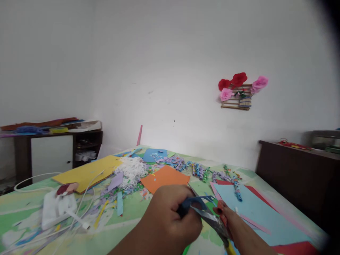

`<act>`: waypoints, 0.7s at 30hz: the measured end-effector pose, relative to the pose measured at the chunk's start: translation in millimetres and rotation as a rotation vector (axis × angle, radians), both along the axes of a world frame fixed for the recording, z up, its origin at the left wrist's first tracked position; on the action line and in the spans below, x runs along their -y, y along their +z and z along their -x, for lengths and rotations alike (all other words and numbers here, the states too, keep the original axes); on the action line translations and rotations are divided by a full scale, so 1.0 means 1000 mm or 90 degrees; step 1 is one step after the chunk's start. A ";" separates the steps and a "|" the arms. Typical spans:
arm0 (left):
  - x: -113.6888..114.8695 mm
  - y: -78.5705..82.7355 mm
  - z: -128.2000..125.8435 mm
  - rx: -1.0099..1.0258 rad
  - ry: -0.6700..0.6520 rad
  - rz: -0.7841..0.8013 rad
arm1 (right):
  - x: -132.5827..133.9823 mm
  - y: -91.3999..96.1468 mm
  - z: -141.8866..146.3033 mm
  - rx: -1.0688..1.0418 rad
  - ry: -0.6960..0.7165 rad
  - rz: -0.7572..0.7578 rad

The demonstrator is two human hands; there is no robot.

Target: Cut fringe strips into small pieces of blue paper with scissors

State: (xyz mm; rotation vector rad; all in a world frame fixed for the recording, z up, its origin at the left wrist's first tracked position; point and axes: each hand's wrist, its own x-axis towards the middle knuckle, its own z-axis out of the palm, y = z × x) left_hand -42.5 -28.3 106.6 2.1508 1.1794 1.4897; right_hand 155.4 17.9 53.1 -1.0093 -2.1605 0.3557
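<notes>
My left hand (170, 216) is closed around a dark blue piece of paper (187, 206), whose right end is cut into thin strips. My right hand (240, 226) grips a pair of scissors (211, 219), with a bit of yellow handle showing below. The blades point up and left, parted around the blue paper close to my left thumb. Beyond my left hand lies an orange sheet (166, 177). Light blue sheets (255, 205) spread out behind and right of my right hand. My right fingers partly hide the scissor handles.
Paper scraps and a heap of white shredded strands (132, 171) cover the table's middle. Yellow sheets (90, 171) and a white power strip (58, 209) with cables lie left. Curled paper rolls (196, 169) sit at the back. Dark cabinets stand on both sides.
</notes>
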 end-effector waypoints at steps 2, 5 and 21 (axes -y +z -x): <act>0.000 0.000 -0.001 -0.012 0.016 -0.047 | -0.003 0.002 0.002 -0.008 -0.002 0.009; 0.001 0.000 -0.002 -0.031 0.029 -0.110 | -0.005 0.003 0.002 -0.016 -0.010 0.014; -0.002 -0.003 0.004 -0.077 -0.011 -0.193 | -0.012 0.005 0.017 -0.064 -0.002 0.044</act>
